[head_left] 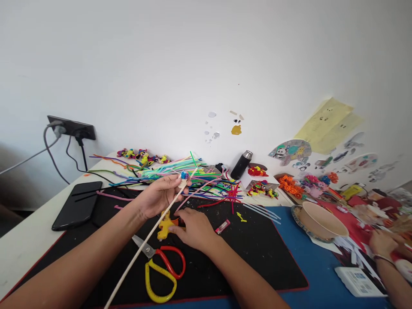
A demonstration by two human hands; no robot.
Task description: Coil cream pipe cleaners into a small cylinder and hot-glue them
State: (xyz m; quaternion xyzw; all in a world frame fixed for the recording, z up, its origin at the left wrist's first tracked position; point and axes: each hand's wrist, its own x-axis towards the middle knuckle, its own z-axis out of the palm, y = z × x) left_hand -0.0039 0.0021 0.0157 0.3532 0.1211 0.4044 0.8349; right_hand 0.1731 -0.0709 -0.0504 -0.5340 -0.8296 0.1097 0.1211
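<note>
My left hand (164,194) is closed on a long pale wooden stick (146,242), which slants from the bottom edge up to the fingertips. A small blue and purple bundle (184,175) shows at those fingertips, beside the stick. Below and to the right, my right hand (195,229) has its fingers bent at a yellow object (165,226) lying on the black mat (251,257). How firmly it holds that object cannot be made out. Scissors (164,272) with one red and one yellow handle lie open on the mat, under the stick.
Many coloured pipe cleaners (206,175) lie along the wall. A black phone (77,206) is at the left, a black bottle (242,165) at the back. Further right are a bowl (323,219), a white box (359,281) and another person's hand (383,243).
</note>
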